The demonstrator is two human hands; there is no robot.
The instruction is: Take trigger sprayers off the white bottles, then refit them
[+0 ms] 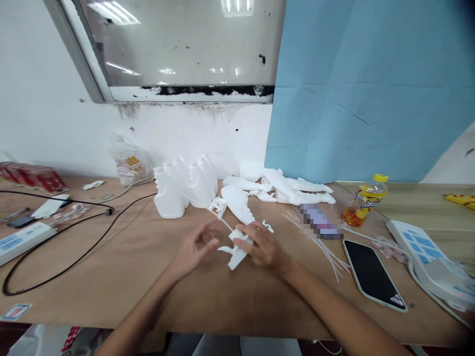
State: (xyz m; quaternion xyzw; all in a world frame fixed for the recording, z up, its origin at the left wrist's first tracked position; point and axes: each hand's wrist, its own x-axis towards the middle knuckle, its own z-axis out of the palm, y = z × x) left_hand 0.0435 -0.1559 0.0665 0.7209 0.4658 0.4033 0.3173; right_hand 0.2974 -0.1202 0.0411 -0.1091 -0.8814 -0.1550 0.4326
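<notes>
My right hand (263,247) has its fingers around a white plastic spray head (238,252) with a curved trigger pointing left, just over the brown tabletop. Left of it, my left hand (198,247) is slightly blurred, its fingers curled and apart, with nothing visible in them. A thin white tube (224,223) slants up and left from the spray head. Right behind my hands are a white shell piece (237,202) and small white parts (218,205). A small white trigger piece (267,226) lies just beyond my right hand.
White bottles (169,198) stand at the back, beside piled white shells (285,188). To the right are thin tubes (330,254), a phone (374,274), a drink bottle (365,200) and a power strip (426,257). A black cable (100,247) loops across the left.
</notes>
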